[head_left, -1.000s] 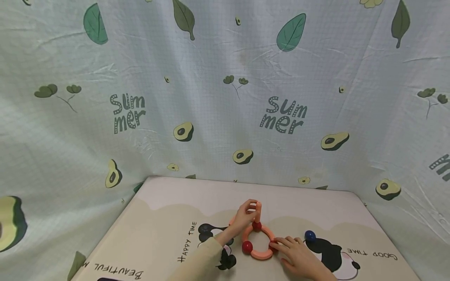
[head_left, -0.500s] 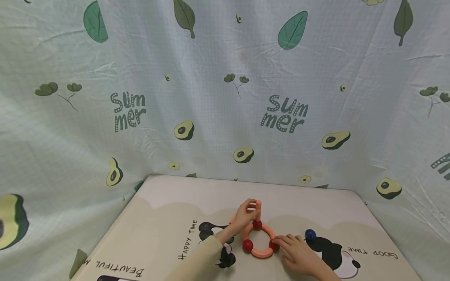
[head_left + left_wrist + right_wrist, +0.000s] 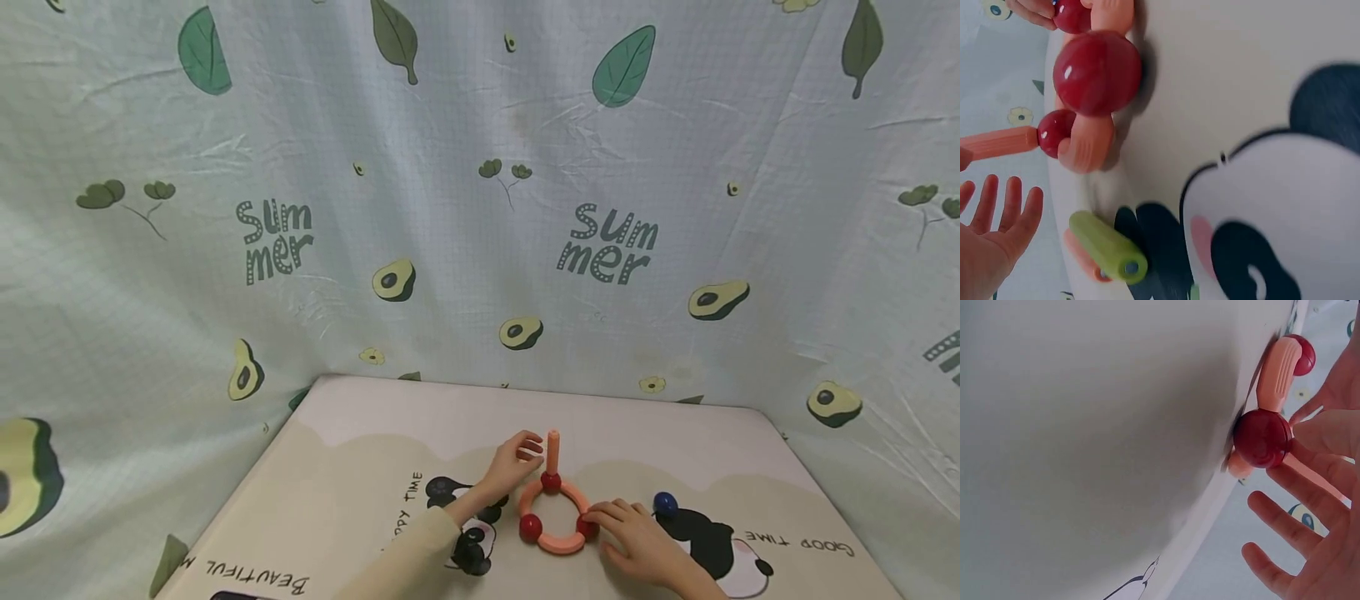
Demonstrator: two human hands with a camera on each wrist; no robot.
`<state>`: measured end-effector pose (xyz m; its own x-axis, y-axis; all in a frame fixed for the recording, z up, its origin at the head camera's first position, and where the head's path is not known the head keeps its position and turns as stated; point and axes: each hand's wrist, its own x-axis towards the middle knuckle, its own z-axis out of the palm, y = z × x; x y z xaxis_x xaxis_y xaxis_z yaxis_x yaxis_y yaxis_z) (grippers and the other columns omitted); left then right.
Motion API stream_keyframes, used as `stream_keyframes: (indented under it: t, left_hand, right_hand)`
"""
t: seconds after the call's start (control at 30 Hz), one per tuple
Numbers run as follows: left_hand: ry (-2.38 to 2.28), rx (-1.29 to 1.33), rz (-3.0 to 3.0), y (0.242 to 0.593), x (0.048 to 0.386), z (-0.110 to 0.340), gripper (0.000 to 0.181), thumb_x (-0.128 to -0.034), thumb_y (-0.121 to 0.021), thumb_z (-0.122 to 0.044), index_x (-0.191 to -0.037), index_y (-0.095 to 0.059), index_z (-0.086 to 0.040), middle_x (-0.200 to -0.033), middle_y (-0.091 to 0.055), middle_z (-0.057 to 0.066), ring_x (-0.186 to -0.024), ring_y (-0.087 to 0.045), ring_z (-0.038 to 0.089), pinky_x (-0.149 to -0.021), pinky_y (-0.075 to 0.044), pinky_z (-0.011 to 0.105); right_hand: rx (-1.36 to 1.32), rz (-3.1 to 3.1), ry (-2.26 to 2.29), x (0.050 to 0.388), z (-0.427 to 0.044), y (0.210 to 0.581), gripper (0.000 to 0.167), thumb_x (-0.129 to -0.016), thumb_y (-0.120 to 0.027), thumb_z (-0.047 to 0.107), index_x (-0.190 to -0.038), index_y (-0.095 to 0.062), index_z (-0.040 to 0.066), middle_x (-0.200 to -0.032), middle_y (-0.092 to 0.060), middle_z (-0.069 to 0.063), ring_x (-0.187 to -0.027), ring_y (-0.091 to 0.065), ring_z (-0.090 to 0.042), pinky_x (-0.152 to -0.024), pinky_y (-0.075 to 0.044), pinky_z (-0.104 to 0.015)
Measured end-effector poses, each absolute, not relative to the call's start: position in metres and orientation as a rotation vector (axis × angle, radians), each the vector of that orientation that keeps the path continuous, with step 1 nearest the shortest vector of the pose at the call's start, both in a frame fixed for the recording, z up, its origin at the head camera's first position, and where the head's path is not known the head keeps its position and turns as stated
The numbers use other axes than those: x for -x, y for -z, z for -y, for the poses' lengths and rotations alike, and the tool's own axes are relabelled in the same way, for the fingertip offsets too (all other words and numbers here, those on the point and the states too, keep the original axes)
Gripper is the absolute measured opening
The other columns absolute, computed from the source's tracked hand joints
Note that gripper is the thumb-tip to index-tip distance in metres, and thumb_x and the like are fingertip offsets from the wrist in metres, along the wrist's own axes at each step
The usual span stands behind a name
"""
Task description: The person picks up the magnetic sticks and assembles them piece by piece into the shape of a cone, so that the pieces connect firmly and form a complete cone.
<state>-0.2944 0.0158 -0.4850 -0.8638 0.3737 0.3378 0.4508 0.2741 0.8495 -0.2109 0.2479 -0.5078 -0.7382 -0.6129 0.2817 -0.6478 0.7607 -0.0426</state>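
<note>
A ring of curved orange sticks (image 3: 561, 545) and red balls (image 3: 530, 527) lies on the table, likely a magnetic building toy. From its far red ball (image 3: 551, 482) a straight orange rod (image 3: 552, 454) stands upright. Just left of the rod, my left hand (image 3: 510, 465) has loosely bent fingers; in the left wrist view its fingers (image 3: 1020, 215) are spread, and a fingertip at the frame's edge lies by the rod's end. My right hand (image 3: 636, 537) touches the right-hand red ball (image 3: 1263, 439) with its fingertips, the other fingers extended.
A blue ball (image 3: 665, 504) sits right of the ring. A green rod (image 3: 1110, 244) and another orange piece (image 3: 1079, 253) lie left of it. The printed tabletop (image 3: 315, 492) meets a patterned curtain (image 3: 450, 208) behind. A dark-edged object (image 3: 232, 595) shows at the front left.
My left hand has let go of the orange rod and drawn slightly left; the rod stays upright on its ball. The right hand stays at the right-hand red ball.
</note>
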Motion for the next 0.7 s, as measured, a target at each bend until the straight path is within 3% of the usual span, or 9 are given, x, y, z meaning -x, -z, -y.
stream_keyframes:
  t: [0.23,0.7]
  left_hand:
    - [1.418,0.882,2.546,0.491,0.303,0.005,0.024,-0.0829,-0.057,-0.005,-0.106,-0.052,0.002,-0.098,-0.06,0.019,-0.083,-0.058,0.024,-0.071,-0.047,0.025]
    - [0.422,0.885,2.668,0.499,0.3,0.036,0.029,-0.0853,-0.055,-0.024,-0.111,-0.056,-0.011,-0.093,-0.059,0.004,-0.08,-0.052,0.017,-0.063,-0.043,0.028]
  right_hand:
    - [-0.963,2.723,-0.202,0.211,-0.248,0.509,0.038,-0.075,-0.065,0.021,-0.112,-0.057,0.025,-0.109,-0.056,0.009,-0.097,-0.051,-0.011,-0.073,-0.043,-0.04]
    - [-0.944,2.794,-0.2,0.209,-0.248,0.51,0.038,-0.079,-0.062,0.026,-0.116,-0.054,0.027,-0.112,-0.055,0.011,-0.098,-0.049,-0.011,-0.074,-0.042,-0.04]
